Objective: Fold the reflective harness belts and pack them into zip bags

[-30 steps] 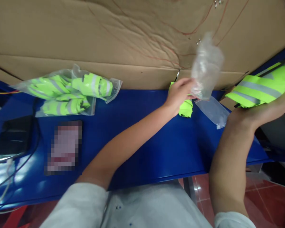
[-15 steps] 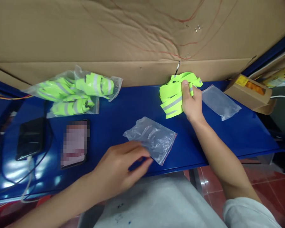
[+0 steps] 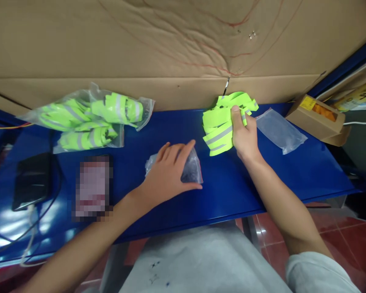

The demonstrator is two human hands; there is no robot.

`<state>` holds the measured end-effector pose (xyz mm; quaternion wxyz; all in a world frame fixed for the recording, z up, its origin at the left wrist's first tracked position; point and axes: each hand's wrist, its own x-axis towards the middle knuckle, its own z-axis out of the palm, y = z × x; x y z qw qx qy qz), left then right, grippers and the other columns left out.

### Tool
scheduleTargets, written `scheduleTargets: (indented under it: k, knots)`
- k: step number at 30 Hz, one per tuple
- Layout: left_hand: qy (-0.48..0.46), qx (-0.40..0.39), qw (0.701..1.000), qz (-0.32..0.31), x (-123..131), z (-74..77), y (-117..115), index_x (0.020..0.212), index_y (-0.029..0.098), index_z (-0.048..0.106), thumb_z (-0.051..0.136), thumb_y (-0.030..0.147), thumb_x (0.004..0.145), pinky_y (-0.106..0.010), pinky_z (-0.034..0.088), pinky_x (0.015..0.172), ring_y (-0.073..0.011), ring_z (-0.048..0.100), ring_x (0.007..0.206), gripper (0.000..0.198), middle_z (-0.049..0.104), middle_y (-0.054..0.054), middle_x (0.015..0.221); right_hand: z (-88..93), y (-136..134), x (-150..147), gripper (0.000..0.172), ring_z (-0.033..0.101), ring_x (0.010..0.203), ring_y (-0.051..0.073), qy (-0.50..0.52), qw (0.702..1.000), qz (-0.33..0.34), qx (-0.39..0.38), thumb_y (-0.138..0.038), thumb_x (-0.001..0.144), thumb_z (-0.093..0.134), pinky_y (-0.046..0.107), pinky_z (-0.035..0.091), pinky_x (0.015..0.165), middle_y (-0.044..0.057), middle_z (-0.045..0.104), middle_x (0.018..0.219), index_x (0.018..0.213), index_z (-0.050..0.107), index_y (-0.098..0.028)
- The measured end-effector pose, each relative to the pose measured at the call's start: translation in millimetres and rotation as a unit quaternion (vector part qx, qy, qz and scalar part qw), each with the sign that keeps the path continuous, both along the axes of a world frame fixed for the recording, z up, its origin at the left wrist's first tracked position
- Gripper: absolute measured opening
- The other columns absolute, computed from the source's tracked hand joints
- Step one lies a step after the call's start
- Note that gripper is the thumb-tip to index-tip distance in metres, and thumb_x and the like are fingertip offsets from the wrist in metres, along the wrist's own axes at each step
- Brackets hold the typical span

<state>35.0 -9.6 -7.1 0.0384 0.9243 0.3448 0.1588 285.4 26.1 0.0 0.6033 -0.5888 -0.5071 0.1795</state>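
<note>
The right hand (image 3: pixel 245 136) grasped the straps (image 3: pixel 218 130) from their right side, thumb on top, near the back of the table (image 3: pixel 225 199). The bag (image 3: pixel 193 169) lay left of them and closer to the person, mostly hidden beneath the left hand (image 3: pixel 167 173). That hand was splayed, thumb well away from forefinger; whether it pressed on the plastic could not be told. The bag ran roughly left to right, and its red-edged end, showing between thumb and forefinger, faced right; the straps sat just beyond that end and farther back, near but apart. So the left hand was nearer the bag, the right on the straps. A second bag (image 3: pixel 282 130) lay flat just right of the right hand, slanting toward the front right.
</note>
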Motion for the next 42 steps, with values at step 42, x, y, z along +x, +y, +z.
scheduleTargets:
  k: [42]
  knots:
    - [-0.139, -0.229, 0.954, 0.136, -20.9, 7.4, 7.7, 0.147, 0.02, 0.04, 0.089, 0.063, 0.066, -0.053, 0.041, 0.109, -0.0377, 0.06, 0.128, 0.105, 0.063, -0.015, 0.138, -0.1, -41.0, -41.3, 0.037, 0.069, 0.113, 0.023, -0.209, 0.93, 0.298, -0.046, -0.044, 0.097, 0.069, 0.035, 0.058, 0.096, 0.004, 0.069, 0.128, 0.131, 0.059, -0.031]
